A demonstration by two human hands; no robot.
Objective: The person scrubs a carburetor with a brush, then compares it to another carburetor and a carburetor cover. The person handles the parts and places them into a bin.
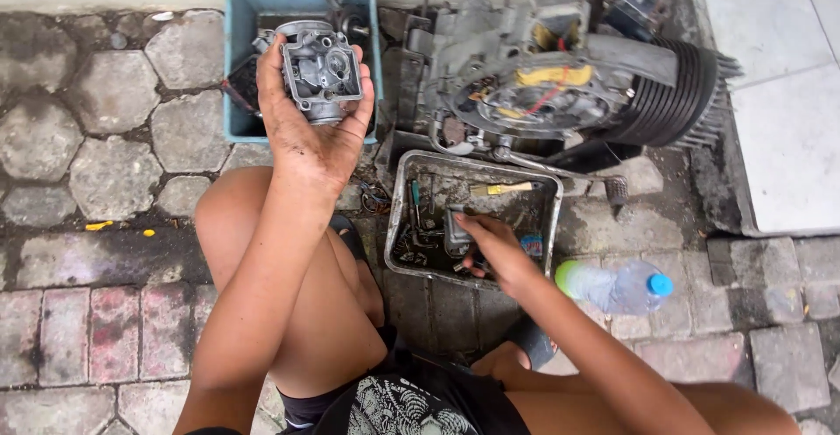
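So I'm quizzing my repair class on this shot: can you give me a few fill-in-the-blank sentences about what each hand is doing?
1. The left hand holds up a grey metal ____ above the blue bin.
2. The right hand reaches into the metal ____ of small parts.
3. The plastic bottle lying on the paving has a ____ cap.
4. A brush with a ____ handle lies in the tray.

Missing words: carburetor; tray; blue; yellow

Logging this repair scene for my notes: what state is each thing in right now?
Carburetor body: held up in the left hand, open side showing.
Metal tray: on the ground, holding small parts and tools.
Right hand: fingers in the tray, on a small metal part.
Plastic bottle: lying on its side, capped.
Engine: cover off.
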